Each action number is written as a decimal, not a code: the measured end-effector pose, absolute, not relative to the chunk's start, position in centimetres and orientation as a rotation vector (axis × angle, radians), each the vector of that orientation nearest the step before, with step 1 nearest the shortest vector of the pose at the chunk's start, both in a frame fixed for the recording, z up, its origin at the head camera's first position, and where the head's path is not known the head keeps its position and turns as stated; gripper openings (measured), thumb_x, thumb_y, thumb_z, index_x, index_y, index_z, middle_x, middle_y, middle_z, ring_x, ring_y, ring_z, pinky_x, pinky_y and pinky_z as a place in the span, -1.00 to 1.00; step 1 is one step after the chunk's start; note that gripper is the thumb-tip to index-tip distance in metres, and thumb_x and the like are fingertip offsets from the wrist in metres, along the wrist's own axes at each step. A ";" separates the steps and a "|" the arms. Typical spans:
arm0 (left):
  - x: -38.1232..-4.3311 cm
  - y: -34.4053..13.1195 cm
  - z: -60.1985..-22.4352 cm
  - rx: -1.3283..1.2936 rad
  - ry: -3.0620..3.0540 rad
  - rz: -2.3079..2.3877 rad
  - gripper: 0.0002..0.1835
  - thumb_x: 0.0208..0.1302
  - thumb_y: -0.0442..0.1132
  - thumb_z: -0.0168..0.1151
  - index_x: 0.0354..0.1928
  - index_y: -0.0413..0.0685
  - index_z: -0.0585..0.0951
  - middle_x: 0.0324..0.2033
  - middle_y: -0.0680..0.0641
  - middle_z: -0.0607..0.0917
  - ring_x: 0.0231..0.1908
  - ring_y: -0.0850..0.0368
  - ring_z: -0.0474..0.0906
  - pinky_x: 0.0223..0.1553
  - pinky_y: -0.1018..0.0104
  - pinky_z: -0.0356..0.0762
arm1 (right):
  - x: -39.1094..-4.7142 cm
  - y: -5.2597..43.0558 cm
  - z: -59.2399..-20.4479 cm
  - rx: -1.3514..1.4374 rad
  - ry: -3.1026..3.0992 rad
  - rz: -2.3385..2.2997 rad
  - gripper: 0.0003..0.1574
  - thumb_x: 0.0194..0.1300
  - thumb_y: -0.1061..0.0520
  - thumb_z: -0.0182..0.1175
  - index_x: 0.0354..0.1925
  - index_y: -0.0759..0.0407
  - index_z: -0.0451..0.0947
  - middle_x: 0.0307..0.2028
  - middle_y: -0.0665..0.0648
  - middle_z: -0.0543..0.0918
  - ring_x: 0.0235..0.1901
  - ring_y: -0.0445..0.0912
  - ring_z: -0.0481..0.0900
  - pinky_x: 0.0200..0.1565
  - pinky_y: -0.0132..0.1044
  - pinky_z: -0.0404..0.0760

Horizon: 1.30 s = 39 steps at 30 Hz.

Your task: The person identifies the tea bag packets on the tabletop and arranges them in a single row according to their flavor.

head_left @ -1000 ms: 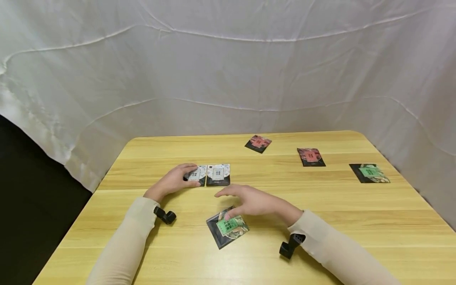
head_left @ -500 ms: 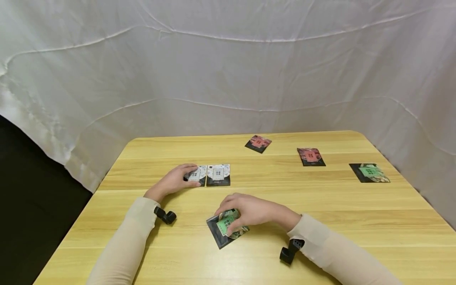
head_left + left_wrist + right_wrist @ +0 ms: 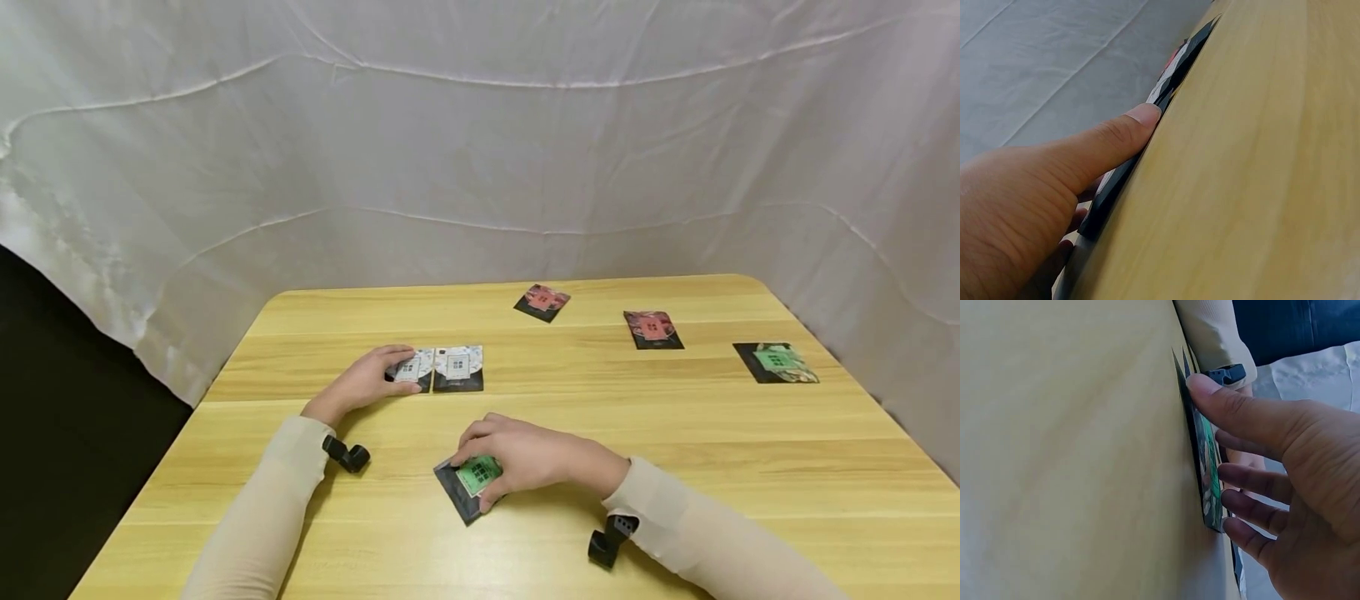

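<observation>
Two white-and-black sachets lie side by side on the wooden table. The left one (image 3: pixel 411 372) is partly covered by my left hand (image 3: pixel 365 382), with the thumb at its near edge and the fingers at its far side. The right one (image 3: pixel 458 367) lies beside it. Closer to me, my right hand (image 3: pixel 528 456) holds a green-and-black sachet (image 3: pixel 474 481) between thumb and fingers, low over the table. The palm covers its right part. In the right wrist view, the thumb touches one edge of this sachet (image 3: pixel 1207 469) and the other fingers bend at its far side.
Two red-and-black sachets lie farther back, one near the rear edge (image 3: pixel 542 302) and one to its right (image 3: pixel 653 329). Another green sachet (image 3: pixel 776 362) lies at the far right. A pale cloth (image 3: pixel 480 158) hangs behind the table (image 3: pixel 645 408).
My right hand has come down over the near green sachet, its fingers closing around it, and the sachet has turned slightly. My left hand has stayed in place on the white sachet.
</observation>
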<state>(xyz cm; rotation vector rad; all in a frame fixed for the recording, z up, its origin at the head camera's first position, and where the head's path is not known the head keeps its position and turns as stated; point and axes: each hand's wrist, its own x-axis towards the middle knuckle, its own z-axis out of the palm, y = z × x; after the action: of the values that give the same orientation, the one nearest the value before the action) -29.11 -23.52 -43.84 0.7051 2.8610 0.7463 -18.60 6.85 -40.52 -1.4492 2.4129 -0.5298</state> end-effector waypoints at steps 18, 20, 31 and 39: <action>-29.1 -23.7 -44.0 0.715 2.872 0.729 -0.09 0.18 0.27 0.30 0.42 -0.15 0.34 0.38 -0.22 0.32 0.38 -0.23 0.18 0.36 -0.15 0.14 | -17.9 7.6 -40.7 -1.495 2.429 -0.402 -0.31 0.36 -0.20 0.18 0.37 -0.06 0.40 0.40 0.10 0.31 0.35 -0.04 0.29 0.30 -0.16 0.37; -29.1 -23.7 -44.0 0.712 2.872 0.729 -0.09 0.18 0.27 0.30 0.42 -0.14 0.34 0.38 -0.22 0.32 0.38 -0.22 0.18 0.36 -0.15 0.15 | -17.9 7.6 -40.7 -1.481 2.428 -0.418 -0.33 0.38 -0.25 0.13 0.36 -0.07 0.42 0.40 0.08 0.31 0.35 -0.04 0.29 0.31 -0.14 0.36; -29.1 -23.7 -44.2 0.709 2.869 0.737 -0.09 0.19 0.28 0.29 0.43 -0.14 0.33 0.38 -0.22 0.31 0.38 -0.23 0.17 0.35 -0.17 0.15 | -17.7 7.4 -40.7 -1.451 2.516 -0.411 -0.38 0.29 -0.25 0.24 0.22 -0.03 0.50 0.30 0.04 0.42 0.24 -0.10 0.41 0.20 -0.23 0.47; -29.2 -23.7 -44.0 0.709 2.869 0.735 -0.06 0.16 0.32 0.28 0.43 -0.13 0.33 0.39 -0.21 0.31 0.38 -0.23 0.16 0.36 -0.16 0.13 | -17.5 7.5 -40.3 -1.491 2.609 -0.297 -0.22 0.23 -0.24 0.31 0.30 0.09 0.47 0.27 0.08 0.45 0.23 -0.06 0.41 0.24 -0.23 0.43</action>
<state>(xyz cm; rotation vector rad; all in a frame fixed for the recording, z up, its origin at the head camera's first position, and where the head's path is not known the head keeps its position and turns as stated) -29.17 -23.70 -44.04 0.7088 2.8690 0.7346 -17.48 7.45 -40.29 -1.4906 2.6086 -0.2973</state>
